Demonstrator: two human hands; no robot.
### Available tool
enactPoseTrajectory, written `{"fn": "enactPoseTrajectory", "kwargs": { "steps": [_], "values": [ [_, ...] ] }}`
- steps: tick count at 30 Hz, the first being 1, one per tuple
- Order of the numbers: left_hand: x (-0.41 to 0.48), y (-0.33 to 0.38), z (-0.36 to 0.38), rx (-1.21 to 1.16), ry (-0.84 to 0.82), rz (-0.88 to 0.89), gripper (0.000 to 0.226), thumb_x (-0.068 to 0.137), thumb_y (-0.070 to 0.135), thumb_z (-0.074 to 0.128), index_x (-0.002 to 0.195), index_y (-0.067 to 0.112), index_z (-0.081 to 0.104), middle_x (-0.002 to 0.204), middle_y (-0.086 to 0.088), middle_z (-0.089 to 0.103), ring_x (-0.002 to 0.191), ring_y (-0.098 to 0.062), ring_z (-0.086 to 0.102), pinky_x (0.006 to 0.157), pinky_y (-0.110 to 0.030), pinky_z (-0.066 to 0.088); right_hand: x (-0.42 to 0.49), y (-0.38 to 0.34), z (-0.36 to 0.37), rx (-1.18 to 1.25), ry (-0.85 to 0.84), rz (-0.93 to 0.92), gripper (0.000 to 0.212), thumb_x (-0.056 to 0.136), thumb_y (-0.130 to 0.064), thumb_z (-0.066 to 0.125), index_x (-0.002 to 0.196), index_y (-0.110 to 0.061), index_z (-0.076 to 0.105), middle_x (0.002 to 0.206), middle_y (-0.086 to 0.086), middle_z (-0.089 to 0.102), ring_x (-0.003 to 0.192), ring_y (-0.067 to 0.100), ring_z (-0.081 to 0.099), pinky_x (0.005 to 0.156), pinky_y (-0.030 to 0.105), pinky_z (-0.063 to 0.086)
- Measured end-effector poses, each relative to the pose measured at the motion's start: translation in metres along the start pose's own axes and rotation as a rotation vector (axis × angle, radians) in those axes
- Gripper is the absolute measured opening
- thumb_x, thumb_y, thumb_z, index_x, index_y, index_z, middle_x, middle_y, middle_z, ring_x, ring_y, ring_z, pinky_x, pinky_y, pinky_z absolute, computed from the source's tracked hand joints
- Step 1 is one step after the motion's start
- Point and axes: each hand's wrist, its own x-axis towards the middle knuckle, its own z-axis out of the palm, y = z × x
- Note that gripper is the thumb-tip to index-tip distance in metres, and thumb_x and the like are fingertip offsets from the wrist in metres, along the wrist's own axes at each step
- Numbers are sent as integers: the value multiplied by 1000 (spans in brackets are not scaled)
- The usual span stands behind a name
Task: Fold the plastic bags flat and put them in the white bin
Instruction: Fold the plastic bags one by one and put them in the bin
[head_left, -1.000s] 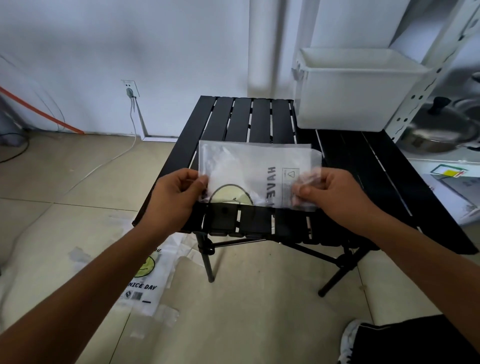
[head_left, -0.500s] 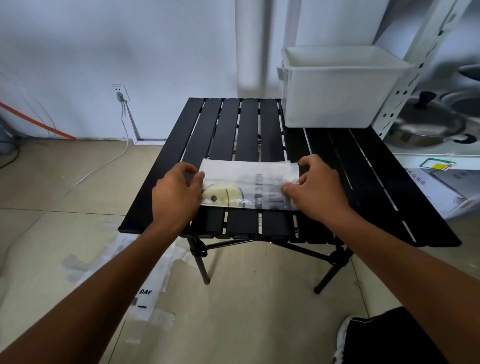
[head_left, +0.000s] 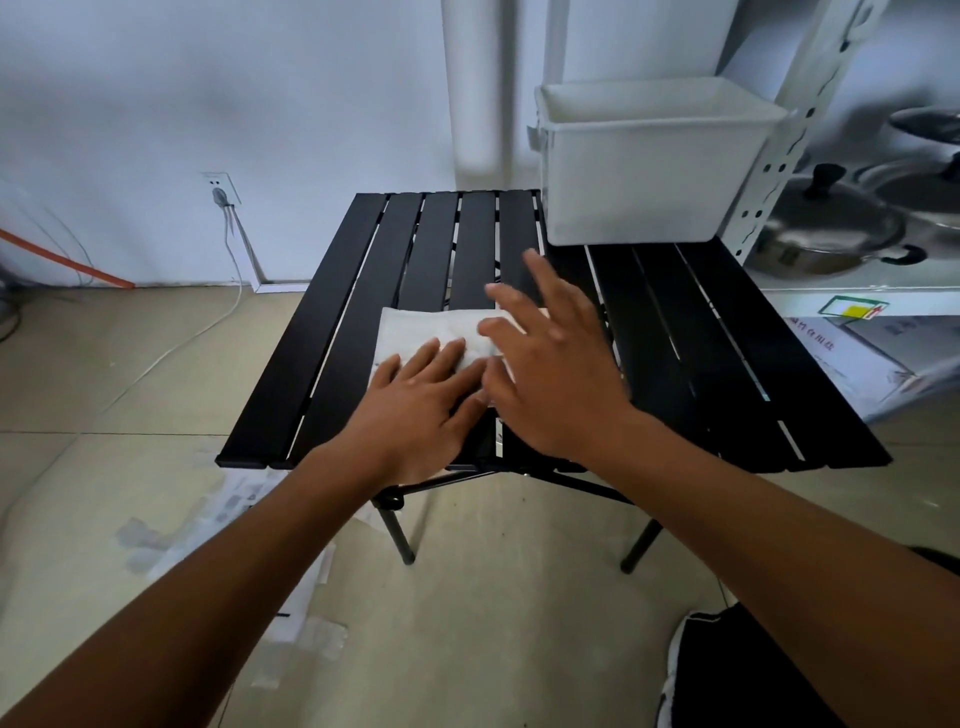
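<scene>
bag refolded, L hand, R hand flat

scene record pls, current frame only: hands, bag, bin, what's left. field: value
left hand: flat on the bag, fingers straight
right hand: fingers spread over the bag's right end; blurred, contact unclear
bag: folded into a flat strip, lying on the near half of the table
white bin: on the table's far right corner, apart from the bag; contents not visible
spare: more plastic bags on the floor left of the table
task state: bag folded, not yet in the bin
</scene>
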Motion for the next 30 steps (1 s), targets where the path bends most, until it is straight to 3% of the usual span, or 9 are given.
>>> {"fn": "enactPoseTrajectory", "kwargs": {
  "steps": [4, 6, 9, 12, 16, 20, 25, 27, 30],
  "values": [
    [-3, 0, -3, 6, -42, 14, 53, 103, 51, 10, 154, 43, 1, 165, 8, -5, 152, -15, -10, 123, -45, -2, -3, -4, 8, 79, -399, 52, 57, 103, -44, 19, 150, -18, 35, 163, 5, 23, 153, 23, 7, 123, 44, 10],
    [-4, -1, -6, -79, 6, 3, 49, 105, 46, 19, 154, 43, 16, 165, 9, 7, 152, -14, -2, 123, -42, 3, -6, 6, 13, 90, -542, 154, 64, 103, -52, 17, 157, -19, 16, 167, 4, 7, 153, 21, 0, 123, 44, 6],
    [-3, -5, -12, -224, 195, -183, 41, 104, 41, 35, 141, 31, 50, 154, 3, 41, 147, -25, 26, 117, -45, 25, -12, 20, 11, 42, -635, 294, 73, 98, -63, 13, 158, -23, 0, 167, 1, -9, 152, 22, -12, 123, 45, -2],
    [2, -7, -23, -143, 171, -432, 47, 96, 45, 48, 136, 20, 49, 141, -5, 47, 136, -33, 35, 105, -52, 36, -18, 23, 7, 31, -665, 343, 78, 96, -68, 12, 158, -24, -6, 166, 1, -15, 151, 24, -17, 122, 46, -6],
    [15, -8, -39, -153, 109, -578, 59, 87, 48, 59, 132, 11, 47, 133, -14, 50, 126, -37, 44, 96, -47, 43, -22, 22, 4, 30, -663, 356, 79, 96, -68, 11, 158, -23, -6, 165, 3, -16, 151, 27, -18, 122, 49, -6],
    [30, -2, -63, -359, 92, -671, 38, 84, 39, 70, 83, 4, 56, 84, -12, 62, 73, -25, 59, 61, -30, 41, -23, 26, 2, 60, -656, 368, 79, 96, -68, 16, 158, -24, -4, 166, 4, -15, 150, 31, -20, 122, 50, -5],
    [37, 0, -71, -763, 40, -738, 32, 82, 26, 79, 97, 3, 62, 69, -8, 58, 56, -18, 51, 53, -24, 36, -28, 35, -3, 122, -633, 406, 80, 96, -66, 28, 158, -21, 5, 166, 7, -8, 150, 34, -17, 122, 51, -1],
    [39, 2, -69, -812, 113, -603, 24, 85, 22, 76, 93, 1, 68, 70, -8, 66, 56, -18, 59, 54, -25, 46, -27, 39, -5, 226, -518, 455, 71, 95, -59, 40, 151, -17, 27, 162, 10, 15, 150, 35, 2, 121, 50, 14],
    [45, 12, -75, -859, 314, -300, 13, 91, 20, 70, 84, 9, 70, 70, -1, 71, 60, -11, 66, 60, -26, 54, -20, 56, -15, 570, -133, 637, 56, 86, -43, 64, 133, -18, 45, 129, -1, 47, 123, 22, 45, 104, 44, 44]
  ]
}}
